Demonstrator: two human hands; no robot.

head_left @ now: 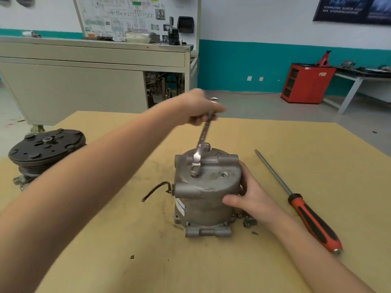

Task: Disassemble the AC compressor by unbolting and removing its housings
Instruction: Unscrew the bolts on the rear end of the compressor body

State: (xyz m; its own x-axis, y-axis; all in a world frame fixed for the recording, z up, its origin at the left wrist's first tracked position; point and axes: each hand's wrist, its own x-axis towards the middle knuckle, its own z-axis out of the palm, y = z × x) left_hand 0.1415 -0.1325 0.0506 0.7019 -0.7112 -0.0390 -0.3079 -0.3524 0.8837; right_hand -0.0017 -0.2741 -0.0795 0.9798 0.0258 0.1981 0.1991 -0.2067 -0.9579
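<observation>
Tabletop (127, 229) bears compressor (203, 199) clasped by right fingers (244, 174), wrench (204, 136) atop it.

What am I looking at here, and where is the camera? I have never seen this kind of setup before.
There is no machine here: a person works with bare hands, and the single picture comes from a camera worn on their head, looking down. On the tan table stands a grey metal compressor. The right hand grips its side. The left hand holds a wrench whose ring end sits on a bolt on top. To the right lies a red-handled screwdriver. At the far left sits a black pulley. Small loose parts lie by the compressor's base.
</observation>
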